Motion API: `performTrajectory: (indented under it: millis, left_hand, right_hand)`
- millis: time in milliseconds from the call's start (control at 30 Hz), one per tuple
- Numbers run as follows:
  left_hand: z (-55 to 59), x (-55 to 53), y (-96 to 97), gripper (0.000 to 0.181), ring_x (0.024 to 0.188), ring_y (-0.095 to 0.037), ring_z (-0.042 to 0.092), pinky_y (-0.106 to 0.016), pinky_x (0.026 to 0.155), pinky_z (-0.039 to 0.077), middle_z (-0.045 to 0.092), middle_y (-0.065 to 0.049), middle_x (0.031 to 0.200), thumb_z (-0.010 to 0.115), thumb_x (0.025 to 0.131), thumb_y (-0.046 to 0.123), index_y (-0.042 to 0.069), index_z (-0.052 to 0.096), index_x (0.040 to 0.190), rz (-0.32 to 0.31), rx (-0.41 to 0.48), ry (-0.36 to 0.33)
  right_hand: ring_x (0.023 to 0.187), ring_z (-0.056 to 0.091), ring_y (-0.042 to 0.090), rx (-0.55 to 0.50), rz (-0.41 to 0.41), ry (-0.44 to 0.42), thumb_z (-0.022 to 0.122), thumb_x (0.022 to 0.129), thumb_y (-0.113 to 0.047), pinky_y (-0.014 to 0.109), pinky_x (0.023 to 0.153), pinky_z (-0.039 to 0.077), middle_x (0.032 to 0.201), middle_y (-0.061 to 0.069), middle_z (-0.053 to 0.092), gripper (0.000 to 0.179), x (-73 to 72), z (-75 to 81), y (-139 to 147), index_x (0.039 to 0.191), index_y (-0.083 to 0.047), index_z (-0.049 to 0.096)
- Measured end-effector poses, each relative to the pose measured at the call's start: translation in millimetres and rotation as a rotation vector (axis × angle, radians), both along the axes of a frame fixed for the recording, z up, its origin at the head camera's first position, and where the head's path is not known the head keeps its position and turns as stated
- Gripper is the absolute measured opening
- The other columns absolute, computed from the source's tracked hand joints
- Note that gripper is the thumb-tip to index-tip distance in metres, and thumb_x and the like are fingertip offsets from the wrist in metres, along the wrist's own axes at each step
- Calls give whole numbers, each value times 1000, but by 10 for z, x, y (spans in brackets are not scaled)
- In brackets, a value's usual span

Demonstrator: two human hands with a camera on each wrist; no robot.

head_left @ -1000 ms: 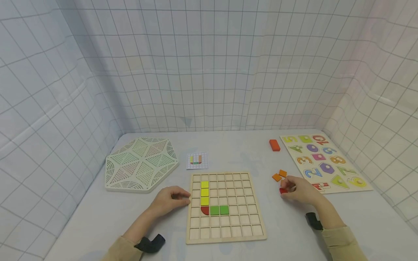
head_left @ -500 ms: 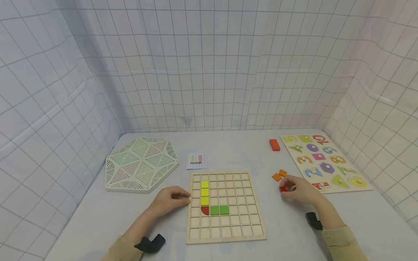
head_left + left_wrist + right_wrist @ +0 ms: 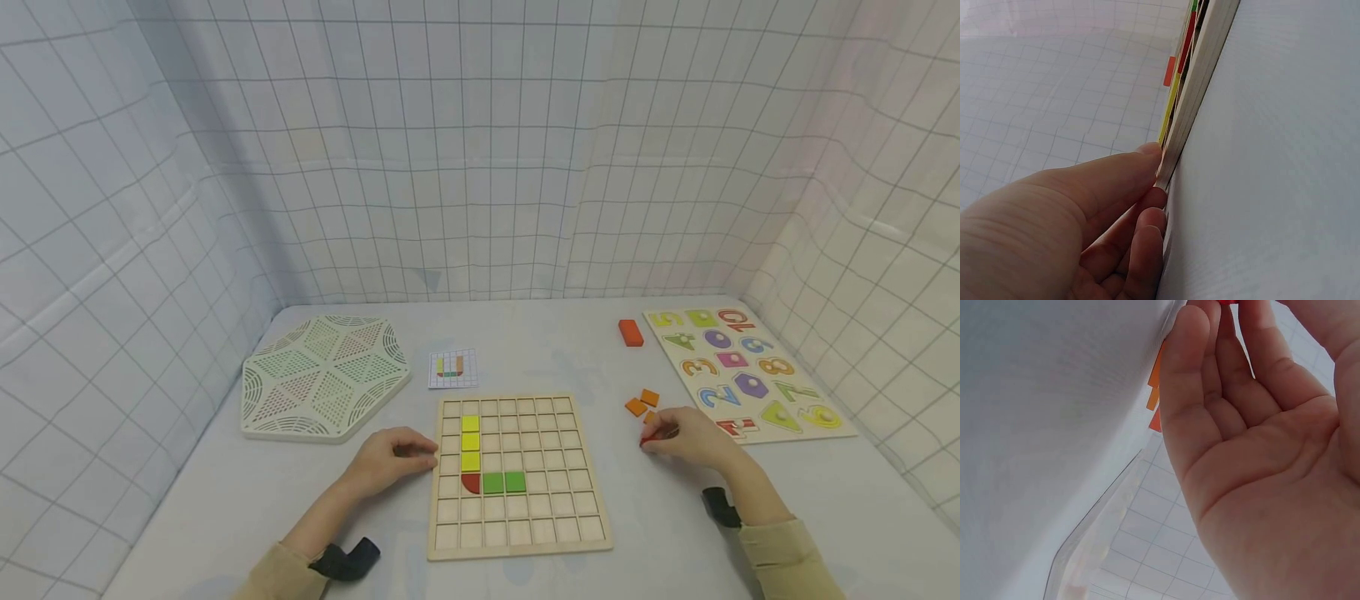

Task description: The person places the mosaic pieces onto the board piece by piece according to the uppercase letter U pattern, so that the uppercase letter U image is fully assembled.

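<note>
Red tile (image 3: 1229,302) in its pinch, the right hand (image 3: 688,438) has orange tiles (image 3: 649,398) just beyond it, while the loose left hand (image 3: 382,462) touches the wooden board (image 3: 517,532) beside it, presumably for steadiness.

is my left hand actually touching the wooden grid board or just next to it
Touching. The left wrist view shows it: your left hand has its fingertips right against the edge of the wooden grid board.
</note>
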State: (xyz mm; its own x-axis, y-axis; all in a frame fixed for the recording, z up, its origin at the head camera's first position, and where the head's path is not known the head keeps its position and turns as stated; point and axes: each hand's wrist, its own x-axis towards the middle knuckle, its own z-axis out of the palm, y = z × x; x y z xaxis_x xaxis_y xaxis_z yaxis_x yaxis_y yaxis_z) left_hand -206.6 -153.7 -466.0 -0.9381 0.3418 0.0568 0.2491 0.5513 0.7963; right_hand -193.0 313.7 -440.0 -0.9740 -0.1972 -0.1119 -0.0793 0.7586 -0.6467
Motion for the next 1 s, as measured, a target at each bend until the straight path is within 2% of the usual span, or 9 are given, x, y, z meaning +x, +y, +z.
performTrajectory:
  millis: [233, 533, 733, 1000]
  left_hand:
    - [1, -4, -1, 19, 77, -15, 51, -27, 69, 41, 61, 6, 84, 76, 78, 29, 18, 73, 93, 1, -3, 0]
    - [14, 5, 9, 19, 77, -15, 51, -28, 68, 41, 61, 6, 83, 76, 78, 28, 17, 73, 93, 6, -2, -10]
    - [17, 11, 11, 19, 78, -15, 51, -28, 69, 41, 62, 6, 84, 76, 78, 29, 18, 73, 93, 0, -2, -10]
    - [19, 9, -3, 19, 77, -15, 51, -27, 69, 41, 62, 7, 84, 76, 78, 29, 19, 73, 93, -1, -2, 3]
  right_hand:
    - [77, 57, 14, -56, 59, 30, 72, 82, -17, 26, 70, 46, 83, -5, 65, 8, 9, 15, -48, 87, -14, 68]
    - [77, 62, 12, -228, 212, 101, 71, 83, -13, 26, 73, 48, 91, 1, 63, 13, 36, 85, -316, 93, -11, 63]
    - [77, 65, 15, -272, 256, 48, 71, 84, -18, 26, 70, 48, 90, 0, 68, 15, 74, 154, -567, 97, -12, 66]
    - [77, 65, 14, -330, 375, 10, 72, 84, -18, 27, 70, 50, 91, 0, 69, 16, 53, 132, -859, 98, -14, 66]
